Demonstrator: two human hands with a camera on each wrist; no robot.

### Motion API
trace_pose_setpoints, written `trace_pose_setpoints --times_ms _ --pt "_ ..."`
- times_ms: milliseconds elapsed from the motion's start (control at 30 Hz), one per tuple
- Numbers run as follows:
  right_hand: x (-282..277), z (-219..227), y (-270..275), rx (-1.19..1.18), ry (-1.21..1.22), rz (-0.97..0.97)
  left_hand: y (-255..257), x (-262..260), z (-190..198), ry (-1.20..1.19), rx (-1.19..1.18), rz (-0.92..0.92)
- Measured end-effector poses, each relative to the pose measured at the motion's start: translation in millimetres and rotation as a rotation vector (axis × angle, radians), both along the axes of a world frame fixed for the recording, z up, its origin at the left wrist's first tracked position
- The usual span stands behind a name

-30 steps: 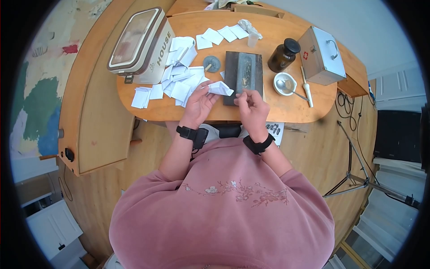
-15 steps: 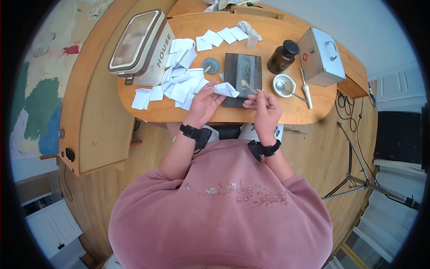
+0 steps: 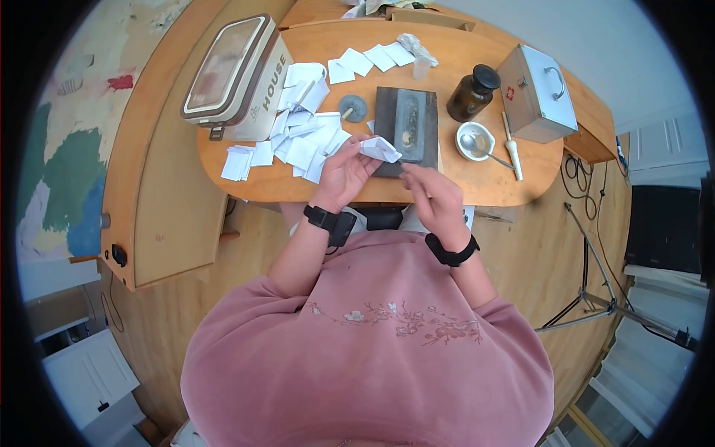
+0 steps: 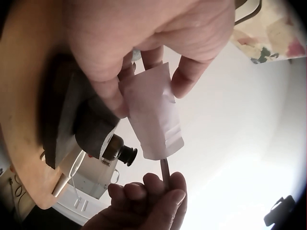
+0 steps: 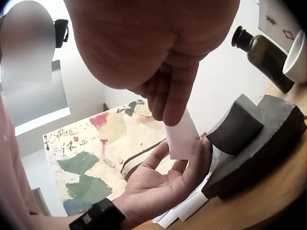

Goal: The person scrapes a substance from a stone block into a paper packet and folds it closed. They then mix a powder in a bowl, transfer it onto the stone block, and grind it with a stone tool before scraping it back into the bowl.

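Note:
My left hand [image 3: 342,177] holds a small folded white paper packet [image 3: 378,149] between thumb and fingers, above the near edge of a dark trough-shaped grinder [image 3: 387,123]. A thin metal handle [image 4: 165,173] is pinched by my right hand [image 3: 439,200]. In the left wrist view its far end disappears into the packet's mouth, so its tip is hidden. Pale powder [image 3: 407,138] lies in the grinder's long hollow. Beyond my left hand a grey grinding disc [image 3: 352,109] with a short wooden handle rests on the table.
Many white papers [image 3: 309,138] lie left, beside a lidded box [image 3: 253,89]. To the right stand a brown bottle [image 3: 471,95], a white bowl [image 3: 462,149] with a spoon, a white stick-like tool [image 3: 512,153] and a metal case [image 3: 536,93]. A small clear cup [image 3: 421,68] stands behind.
My right hand lifted the thin metal tool from the grinder's hollow and brought it left to the packet's mouth. My left hand stays nearly in place, shifted slightly right since a second ago.

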State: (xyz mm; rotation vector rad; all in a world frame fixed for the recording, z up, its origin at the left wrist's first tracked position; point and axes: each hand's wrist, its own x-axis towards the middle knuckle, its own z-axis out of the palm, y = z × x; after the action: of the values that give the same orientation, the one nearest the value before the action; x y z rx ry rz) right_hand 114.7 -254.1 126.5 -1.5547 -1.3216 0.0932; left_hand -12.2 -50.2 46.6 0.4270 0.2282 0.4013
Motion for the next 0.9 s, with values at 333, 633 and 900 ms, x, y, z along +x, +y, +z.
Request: trace_pose_setpoints --times_ms 333,633,900 --pt "16.3 -27.8 12.1 -0.016 -0.147 -0.308 9.6 -14.8 -4.3 0.032 -0.019 0.07" --pt "-10.5 -41.2 25.3 -0.048 0.466 -0.278 8.0 -17.2 -5.0 0.047 -0.021 0.082" --pt "-5.6 -46.4 29.2 0.211 1.028 -0.25 5.1 -9.7 -3.9 0.07 0.002 0.056"
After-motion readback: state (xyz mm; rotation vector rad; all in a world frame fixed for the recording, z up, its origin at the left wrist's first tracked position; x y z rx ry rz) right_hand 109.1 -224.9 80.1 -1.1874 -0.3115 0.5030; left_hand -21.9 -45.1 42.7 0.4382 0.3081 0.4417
